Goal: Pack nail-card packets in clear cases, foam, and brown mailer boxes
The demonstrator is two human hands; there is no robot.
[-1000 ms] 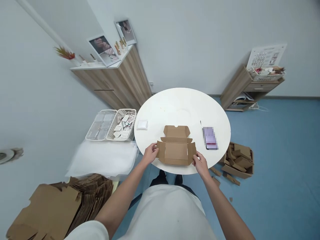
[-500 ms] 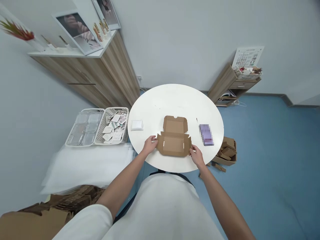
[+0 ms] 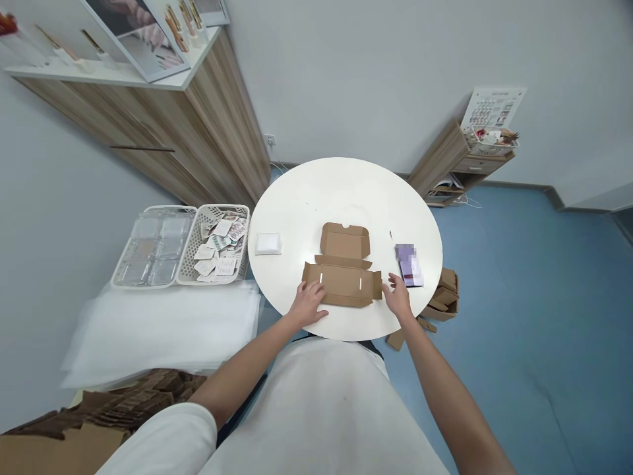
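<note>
An unfolded brown cardboard box lies on the white oval table, its notched lid panel pointing away from me. My left hand rests over the box's left end flap, fingers spread. Beside the right end flap is my right hand, fingers apart and holding nothing. A purple packet, partly blurred out, lies on the table just beyond that hand. Off to the left of the box sits a small white packet.
Left of the table stand a white basket of paper cards and a tray of clear plastic packs, above white sheets. Folded cardboard is piled at lower left. A carton of cardboard pieces stands on the floor at right.
My left hand has moved inward onto the left flap. My right hand has come off the right edge, and the side flaps now lie flatter.
</note>
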